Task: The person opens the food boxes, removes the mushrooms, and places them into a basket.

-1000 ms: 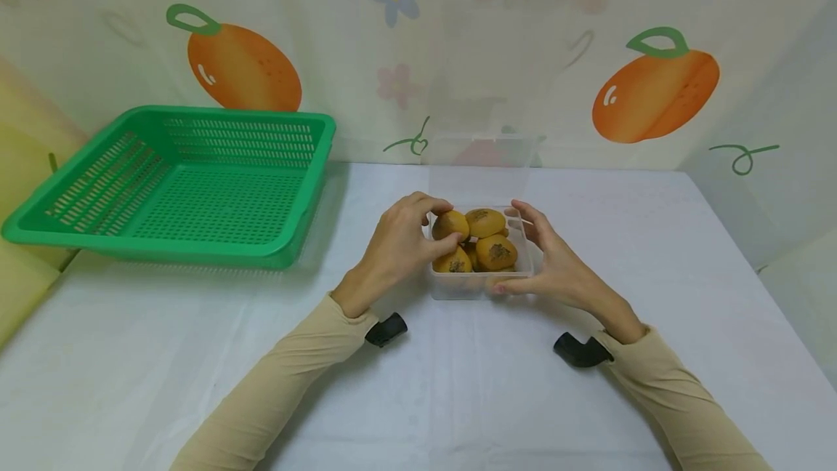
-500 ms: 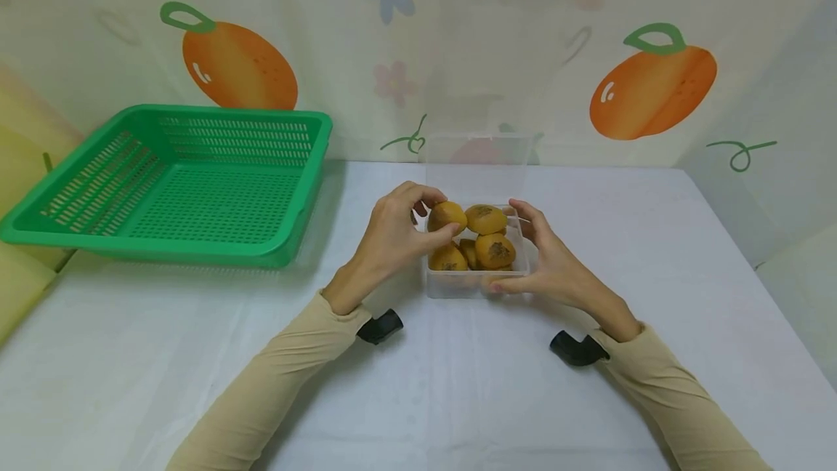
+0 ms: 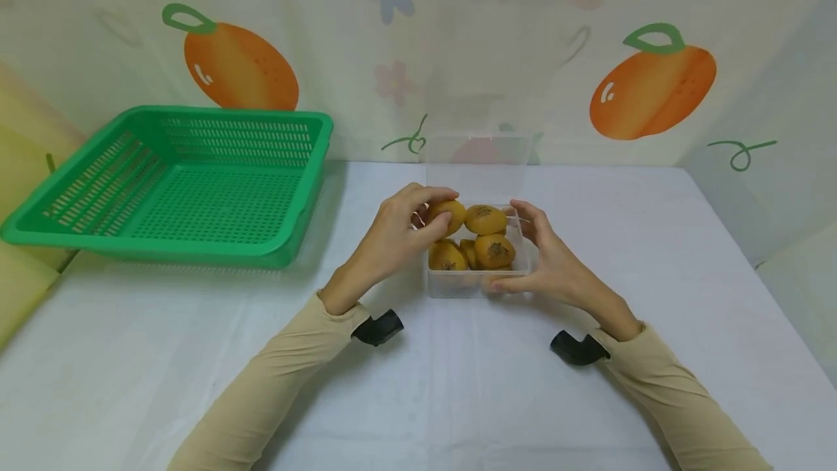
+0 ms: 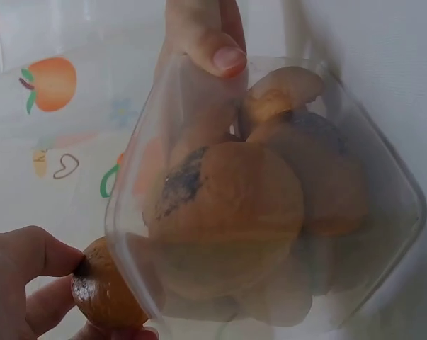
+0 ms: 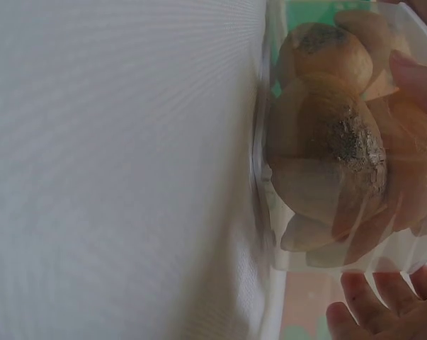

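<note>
My left hand (image 3: 397, 232) pinches a small golden-brown bun (image 3: 453, 218) between thumb and fingers at the box's back left corner. In the left wrist view this bun has a glossy top and a dark patch, and it shows beside the box wall. The clear plastic box (image 3: 458, 286) stands on the table with several similar buns (image 3: 495, 251) inside, some with dark flecked tops. My right hand (image 3: 554, 264) holds the box's right side, thumb at the front and fingers at the back. Its thumb shows against the clear wall in the left wrist view.
A large green plastic basket (image 3: 196, 202) with slotted walls is at the back left. The box's clear lid (image 3: 477, 158) stands raised behind it. A fruit-printed cloth (image 3: 523, 35) hangs behind the white-covered table (image 3: 471, 384).
My left hand has drawn the back left bun slightly up and away from the others, and its fingers have come further over the top. The right hand stays on the box.
</note>
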{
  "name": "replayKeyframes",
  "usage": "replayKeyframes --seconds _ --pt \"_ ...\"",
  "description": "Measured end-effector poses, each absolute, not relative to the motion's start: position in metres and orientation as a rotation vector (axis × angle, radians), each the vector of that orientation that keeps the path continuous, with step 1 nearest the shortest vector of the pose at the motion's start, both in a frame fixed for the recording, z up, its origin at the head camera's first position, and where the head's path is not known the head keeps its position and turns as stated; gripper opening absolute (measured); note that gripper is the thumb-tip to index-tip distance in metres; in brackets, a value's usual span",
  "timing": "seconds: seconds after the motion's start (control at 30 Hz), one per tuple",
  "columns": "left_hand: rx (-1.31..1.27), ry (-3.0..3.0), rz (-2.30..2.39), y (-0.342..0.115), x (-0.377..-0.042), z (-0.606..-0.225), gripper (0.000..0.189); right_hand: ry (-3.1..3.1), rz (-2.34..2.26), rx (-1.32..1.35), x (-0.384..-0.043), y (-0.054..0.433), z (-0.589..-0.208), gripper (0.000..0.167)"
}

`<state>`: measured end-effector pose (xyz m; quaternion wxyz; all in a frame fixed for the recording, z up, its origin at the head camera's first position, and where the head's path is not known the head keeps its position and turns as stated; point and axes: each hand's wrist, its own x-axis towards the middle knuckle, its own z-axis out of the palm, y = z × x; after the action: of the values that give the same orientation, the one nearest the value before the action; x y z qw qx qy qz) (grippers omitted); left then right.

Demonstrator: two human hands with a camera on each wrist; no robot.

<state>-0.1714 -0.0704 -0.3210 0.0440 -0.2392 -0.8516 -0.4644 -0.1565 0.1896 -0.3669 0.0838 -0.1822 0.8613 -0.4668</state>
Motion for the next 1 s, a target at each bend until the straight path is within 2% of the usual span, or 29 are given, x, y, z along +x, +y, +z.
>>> replayKeyframes --seconds 0.3,0.5,0.63,1.0 --pt "-0.626 -2.727 -1.413 -0.08 -0.174 -0.313 0.038 2.568 -1.405 -0.541 -0.156 0.189 -0.367 0.118" --pt "-0.645 -2.76 -1.439 -0.082 -0.175 -0.312 0.022 2.572 -1.407 -0.559 -0.157 0.189 -0.367 0.117" --pt "-0.662 -2.792 -1.349 -0.082 -0.175 -0.313 0.038 2.572 -1.406 -0.56 -0.156 0.189 -0.367 0.117" --pt "-0.681 -3.004 -1.038 -0.089 -0.168 -0.297 0.04 2.562 -1.41 -0.535 -0.157 0.189 -0.367 0.119"
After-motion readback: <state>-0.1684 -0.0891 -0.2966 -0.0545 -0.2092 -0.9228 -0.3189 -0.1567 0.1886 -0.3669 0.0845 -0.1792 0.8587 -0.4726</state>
